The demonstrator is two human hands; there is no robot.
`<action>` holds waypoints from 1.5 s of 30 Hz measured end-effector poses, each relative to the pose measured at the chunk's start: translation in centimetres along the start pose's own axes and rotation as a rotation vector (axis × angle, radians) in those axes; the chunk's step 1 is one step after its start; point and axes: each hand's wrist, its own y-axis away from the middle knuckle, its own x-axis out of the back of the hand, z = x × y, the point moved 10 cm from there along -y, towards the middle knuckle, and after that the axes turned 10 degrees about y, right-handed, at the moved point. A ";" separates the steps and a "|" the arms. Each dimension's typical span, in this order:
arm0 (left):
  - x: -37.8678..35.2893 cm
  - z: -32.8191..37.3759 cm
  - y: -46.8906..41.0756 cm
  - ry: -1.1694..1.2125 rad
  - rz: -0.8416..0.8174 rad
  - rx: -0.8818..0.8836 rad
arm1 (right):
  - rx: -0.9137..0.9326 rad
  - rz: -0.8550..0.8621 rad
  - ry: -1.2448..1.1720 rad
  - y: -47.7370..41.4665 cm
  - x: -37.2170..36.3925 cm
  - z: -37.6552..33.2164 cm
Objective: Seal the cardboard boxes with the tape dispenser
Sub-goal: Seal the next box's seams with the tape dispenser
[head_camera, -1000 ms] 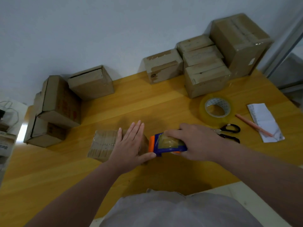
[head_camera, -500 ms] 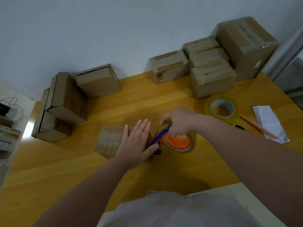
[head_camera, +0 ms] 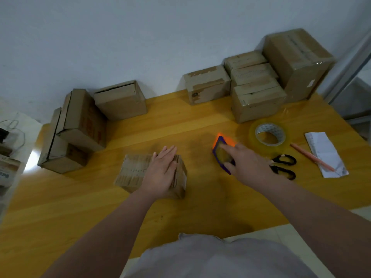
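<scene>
Pressing small box point(head_camera: 130, 173) top, left hand point(head_camera: 162, 173) flat; right hand point(head_camera: 249, 163) grips tape dispenser point(head_camera: 220, 152), apart from box edge.

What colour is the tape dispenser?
The tape dispenser is purple-blue with orange parts; head view, slightly motion-blurred.

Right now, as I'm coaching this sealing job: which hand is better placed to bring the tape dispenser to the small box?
Right. The right hand holds the tape dispenser; the left hand lies flat on the small cardboard box, steadying it.
</scene>
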 end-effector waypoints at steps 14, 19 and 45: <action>8.7 -8.7 4.3 0.191 0.434 0.698 | 0.041 0.010 -0.082 0.7 -2.4 -3.2; 8.3 -11.5 4.7 0.457 0.415 0.881 | 0.013 -0.176 -0.458 0.4 -4.2 -6.0; 2.1 -11.7 -0.2 0.444 0.044 0.916 | 0.090 0.137 -0.776 -0.5 0.0 -11.1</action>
